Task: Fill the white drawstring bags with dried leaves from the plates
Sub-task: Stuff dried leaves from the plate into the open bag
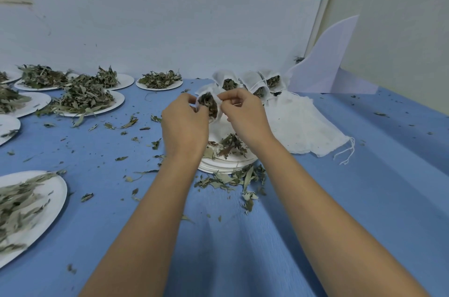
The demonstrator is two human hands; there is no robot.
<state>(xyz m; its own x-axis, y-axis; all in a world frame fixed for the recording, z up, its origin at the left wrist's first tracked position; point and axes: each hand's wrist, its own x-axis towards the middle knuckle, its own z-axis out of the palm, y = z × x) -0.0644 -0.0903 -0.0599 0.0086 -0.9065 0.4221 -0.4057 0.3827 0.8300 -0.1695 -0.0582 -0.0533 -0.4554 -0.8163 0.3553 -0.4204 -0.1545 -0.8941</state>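
Working across the blue cloth-covered table (340, 199), steer by the low stack of round white paper plates (228, 166) under your wrists. Left of that stack sit the white paper plates heaped with dried grey-green leaves (90, 99). Right of it lies the flat pile of empty white gauze drawstring bags (303, 126). Behind it leans a row of stuffed white bags with gaping tops (250, 82).

Your left hand (182, 124) and right hand (245, 116) each pinch one side of the mouth of a small white drawstring bag (209, 103). It hangs just above the stack's far edge, its mouth tipped towards you and packed with dark leaves. Whether your right fingers have the cord or only the hem, I cannot tell.

That tilt is your main risk: ease either pinch and the filling will likely slide out onto the stack, joining the loose leaves (233, 180) already scattered in front of it. The bag looks full to the brim, so closing it may trap stems in the hem and jam the cord. Hard tugging could tear the thin gauze. Setting it down carelessly behind the stack could topple that leaning row
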